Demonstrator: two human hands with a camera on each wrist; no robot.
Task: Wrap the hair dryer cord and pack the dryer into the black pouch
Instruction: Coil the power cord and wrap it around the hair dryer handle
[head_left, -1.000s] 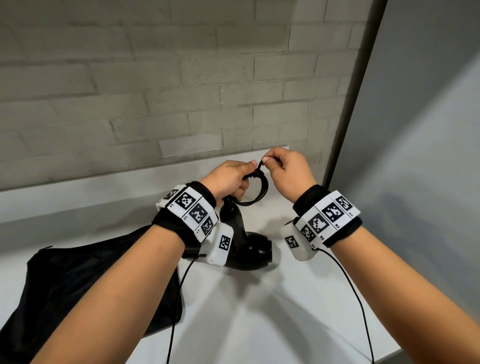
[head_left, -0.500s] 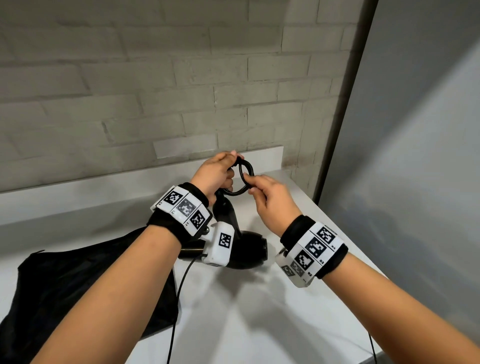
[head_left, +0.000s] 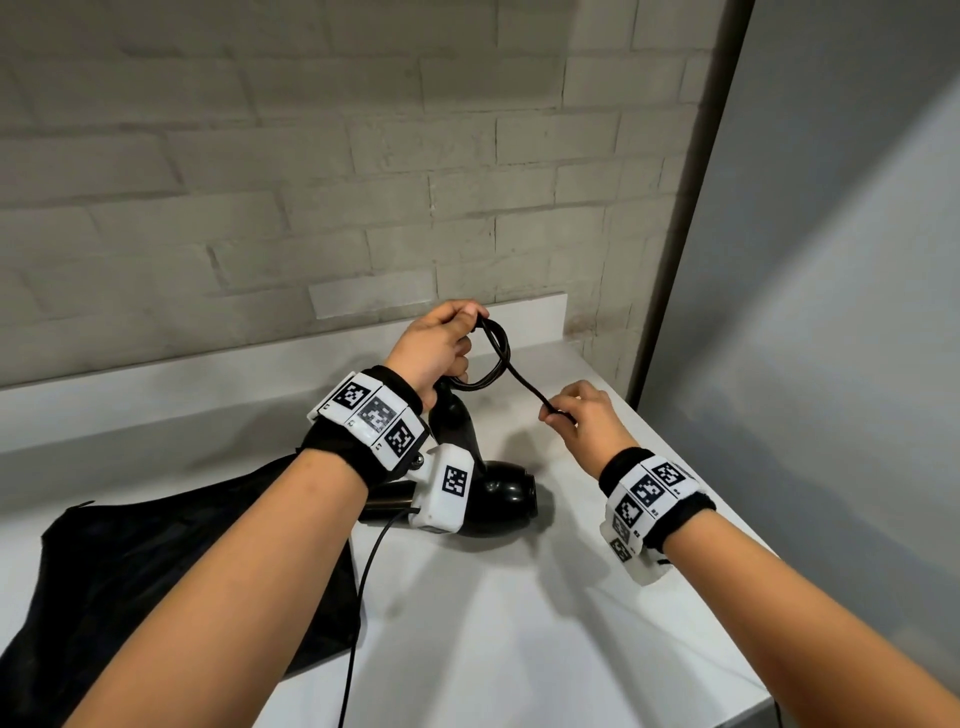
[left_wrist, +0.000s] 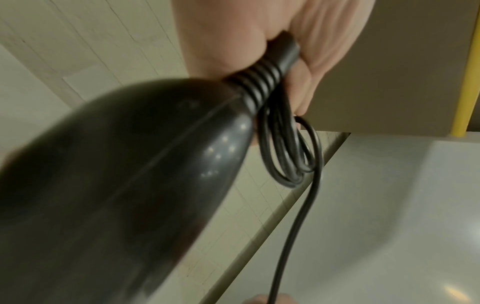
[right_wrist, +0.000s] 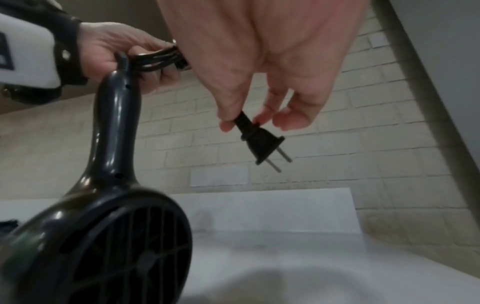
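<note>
The black hair dryer (head_left: 498, 493) hangs head-down above the white counter, its handle (right_wrist: 114, 123) pointing up. My left hand (head_left: 441, 348) grips the top of the handle together with several coiled loops of the black cord (head_left: 496, 358); the loops (left_wrist: 285, 148) dangle beside the strain relief. A straight stretch of cord runs right and down to my right hand (head_left: 576, 415), which pinches the cord just behind the two-pin plug (right_wrist: 262, 144). The black pouch (head_left: 156, 571) lies flat on the counter at the left, partly under my left forearm.
The white counter (head_left: 519, 623) ends at a low white backsplash (head_left: 208, 374) below a pale brick wall. A grey partition (head_left: 779, 312) bounds the right side, and the counter's right edge runs close under my right forearm. Thin black sensor cables hang from both wristbands.
My right hand has left the coil and moved down and to the right, drawing the cord's last stretch taut. My left hand rose slightly, still holding the handle and loops.
</note>
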